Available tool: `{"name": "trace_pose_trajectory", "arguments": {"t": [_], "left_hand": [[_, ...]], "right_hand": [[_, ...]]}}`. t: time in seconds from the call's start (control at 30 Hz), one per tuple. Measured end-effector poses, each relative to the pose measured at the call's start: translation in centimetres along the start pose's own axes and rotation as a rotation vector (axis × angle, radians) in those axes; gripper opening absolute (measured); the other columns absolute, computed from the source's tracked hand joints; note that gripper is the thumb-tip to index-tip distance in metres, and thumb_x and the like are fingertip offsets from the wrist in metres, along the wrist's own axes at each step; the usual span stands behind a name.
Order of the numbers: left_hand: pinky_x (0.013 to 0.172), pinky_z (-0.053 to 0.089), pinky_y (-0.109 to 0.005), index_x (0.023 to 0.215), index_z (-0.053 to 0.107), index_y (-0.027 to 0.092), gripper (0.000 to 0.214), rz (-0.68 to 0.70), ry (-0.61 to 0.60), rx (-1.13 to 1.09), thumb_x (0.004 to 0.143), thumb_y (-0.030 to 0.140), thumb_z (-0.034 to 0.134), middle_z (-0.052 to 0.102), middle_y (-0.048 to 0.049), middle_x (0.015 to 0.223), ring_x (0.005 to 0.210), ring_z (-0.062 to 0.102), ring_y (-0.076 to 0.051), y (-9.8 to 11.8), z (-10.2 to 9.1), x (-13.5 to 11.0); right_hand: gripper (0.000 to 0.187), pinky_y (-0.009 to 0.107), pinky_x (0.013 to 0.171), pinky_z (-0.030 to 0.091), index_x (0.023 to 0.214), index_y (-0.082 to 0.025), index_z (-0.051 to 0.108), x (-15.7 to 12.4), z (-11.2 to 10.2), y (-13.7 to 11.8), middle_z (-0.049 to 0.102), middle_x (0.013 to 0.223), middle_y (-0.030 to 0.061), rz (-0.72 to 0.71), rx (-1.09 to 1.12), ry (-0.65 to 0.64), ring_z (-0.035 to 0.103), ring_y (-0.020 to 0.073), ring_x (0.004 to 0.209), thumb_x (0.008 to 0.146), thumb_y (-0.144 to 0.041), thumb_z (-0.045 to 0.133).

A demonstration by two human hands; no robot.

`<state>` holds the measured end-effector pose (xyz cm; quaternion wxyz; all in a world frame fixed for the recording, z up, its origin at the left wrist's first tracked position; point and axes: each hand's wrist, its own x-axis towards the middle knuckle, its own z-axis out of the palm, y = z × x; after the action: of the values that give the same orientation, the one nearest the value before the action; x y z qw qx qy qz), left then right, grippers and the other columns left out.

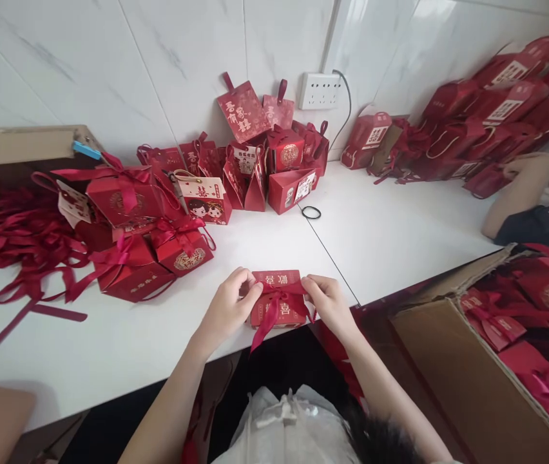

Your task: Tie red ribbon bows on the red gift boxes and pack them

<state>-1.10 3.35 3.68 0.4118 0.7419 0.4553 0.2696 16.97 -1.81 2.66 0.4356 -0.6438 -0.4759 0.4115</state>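
The fingers of the person's left hand [232, 301] pinch one side of a red ribbon [280, 298], and those of the right hand [328, 298] close on its other side. The ribbon is tied in a bow across a small red box [288, 316] that lies flat between the hands, at the near edge of the white surface [250, 245]. Off to the left I see several bowed gift boxes [132, 270], with a heap of loose ribbons [18, 225] beyond them. Further back, a carton with two cartoon faces [209, 209] stands among other red cartons, and a black ring [312, 216] lies just in front of them. A socket panel [320, 100] is on the tiled wall [197, 51]. To the right, a co-worker's arm [509, 203] is near piled red packages [501, 113]; closer in, an open cardboard box [429, 348] holds more ribboned boxes.
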Motion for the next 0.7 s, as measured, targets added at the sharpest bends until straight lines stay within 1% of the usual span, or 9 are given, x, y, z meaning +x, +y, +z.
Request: {"name": "trace_pose_trajectory", "arguments": {"t": [0.07, 0.13, 0.23, 0.33, 0.4, 0.47, 0.53, 0.63, 0.7], "left_hand": [[0.055, 0.034, -0.024, 0.062, 0.033, 0.02, 0.022, -0.049, 0.05, 0.002, 0.082, 0.023, 0.043, 0.039, 0.0044, 0.063, 0.058, 0.041, -0.011, -0.1, 0.6, -0.4], [0.054, 0.035, -0.024, 0.063, 0.032, 0.021, 0.02, -0.048, 0.088, 0.037, 0.078, 0.018, 0.043, 0.038, 0.004, 0.063, 0.058, 0.04, -0.012, 0.0, 0.8, -0.5], [0.073, 0.042, -0.029, 0.076, 0.045, 0.02, 0.006, 0.154, 0.15, 0.124, 0.075, 0.014, 0.044, 0.049, -0.0013, 0.082, 0.082, 0.049, -0.017, 0.4, 0.4, -0.2], [0.097, 0.035, -0.038, 0.092, 0.054, 0.021, 0.014, 0.358, -0.013, 0.179, 0.08, 0.019, 0.046, 0.049, -0.0067, 0.114, 0.114, 0.042, -0.022, 1.0, 0.0, 0.7], [0.101, 0.033, -0.039, 0.089, 0.056, 0.022, 0.011, 0.379, -0.15, 0.205, 0.082, 0.022, 0.048, 0.05, -0.006, 0.119, 0.119, 0.041, -0.022, 1.2, 0.1, 1.3], [0.1, 0.034, -0.04, 0.084, 0.056, 0.021, 0.007, 0.358, -0.186, 0.22, 0.083, 0.024, 0.049, 0.052, -0.0056, 0.118, 0.116, 0.044, -0.022, 1.1, 0.5, 1.6], [0.1, 0.033, -0.041, 0.086, 0.054, 0.021, 0.006, 0.332, -0.114, 0.229, 0.082, 0.025, 0.051, 0.052, -0.0061, 0.116, 0.115, 0.045, -0.022, 1.0, 0.9, 1.2], [0.096, 0.036, -0.042, 0.094, 0.047, 0.02, 0.023, 0.279, 0.164, 0.244, 0.077, 0.033, 0.056, 0.051, -0.0088, 0.109, 0.11, 0.048, -0.024, 1.0, 1.3, -0.9], [0.087, 0.042, -0.042, 0.094, 0.044, 0.019, 0.034, 0.176, 0.309, 0.261, 0.072, 0.04, 0.06, 0.051, -0.0088, 0.099, 0.098, 0.051, -0.025, 0.9, 1.4, -2.9]], "right_hand": [[0.041, 0.023, 0.043, 0.02, 0.049, -0.02, 0.031, -0.1, -0.2, 0.7, 0.03, 0.047, -0.0053, 0.099, 0.057, -0.043, 0.025, 0.0077, 0.043, 0.081, -0.044, 0.042], [0.042, 0.023, 0.043, 0.022, 0.051, -0.02, 0.035, -0.5, -0.6, 1.0, 0.031, 0.048, -0.0053, 0.108, 0.064, -0.048, 0.028, 0.0083, 0.044, 0.081, -0.048, 0.042], [0.039, 0.023, 0.05, 0.031, 0.061, -0.019, 0.045, -1.5, -1.5, 0.9, 0.042, 0.056, -0.0034, 0.011, 0.011, -0.039, 0.039, 0.0103, 0.052, 0.084, -0.05, 0.041], [0.03, 0.023, 0.056, 0.037, 0.067, -0.019, 0.048, -2.7, -1.7, 0.6, 0.05, 0.062, -0.0023, -0.049, -0.101, -0.06, 0.046, 0.0116, 0.059, 0.083, -0.045, 0.049], [0.027, 0.023, 0.055, 0.038, 0.067, -0.019, 0.049, -3.3, -1.5, 0.4, 0.052, 0.062, -0.002, -0.055, -0.145, -0.058, 0.047, 0.0118, 0.059, 0.081, -0.041, 0.053], [0.026, 0.023, 0.053, 0.037, 0.066, -0.019, 0.049, -3.6, -1.1, 0.4, 0.053, 0.062, -0.0018, -0.054, -0.151, -0.058, 0.047, 0.0117, 0.058, 0.082, -0.039, 0.052], [0.027, 0.022, 0.052, 0.037, 0.065, -0.019, 0.048, -3.7, -0.9, 0.5, 0.053, 0.062, -0.0019, -0.051, -0.147, -0.063, 0.046, 0.0114, 0.057, 0.083, -0.039, 0.05], [0.029, 0.022, 0.052, 0.036, 0.065, -0.019, 0.047, -3.7, -1.0, 0.7, 0.052, 0.061, -0.0024, -0.034, -0.16, -0.065, 0.045, 0.0108, 0.056, 0.084, -0.041, 0.049], [0.032, 0.022, 0.05, 0.034, 0.064, -0.019, 0.047, -3.7, -1.3, 0.9, 0.05, 0.059, -0.003, -0.019, -0.185, -0.083, 0.042, 0.0101, 0.054, 0.084, -0.044, 0.048]]}}
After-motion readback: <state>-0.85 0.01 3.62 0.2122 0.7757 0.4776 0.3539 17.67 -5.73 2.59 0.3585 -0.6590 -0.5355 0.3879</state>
